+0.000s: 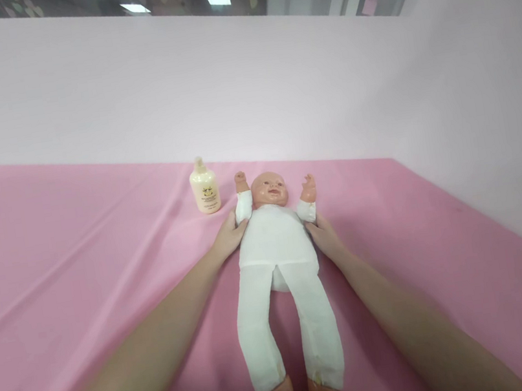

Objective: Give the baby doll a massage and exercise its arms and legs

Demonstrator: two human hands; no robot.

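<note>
A baby doll [275, 239] in a white suit lies on its back on the pink cloth [70, 263], head away from me, arms raised. My left hand [229, 234] rests against the doll's side under its arm. On the other side my right hand [325, 237] touches the torso just below the doll's other sleeve. Both hands press flat against the body, fingers partly hidden behind it. A small cream bottle [204, 189] with a yellow label stands upright just left of the doll's head.
The pink cloth covers the whole surface and has a few creases on the left. A pale pink wall [245, 87] rises behind it and along the right side. Windows show above the wall.
</note>
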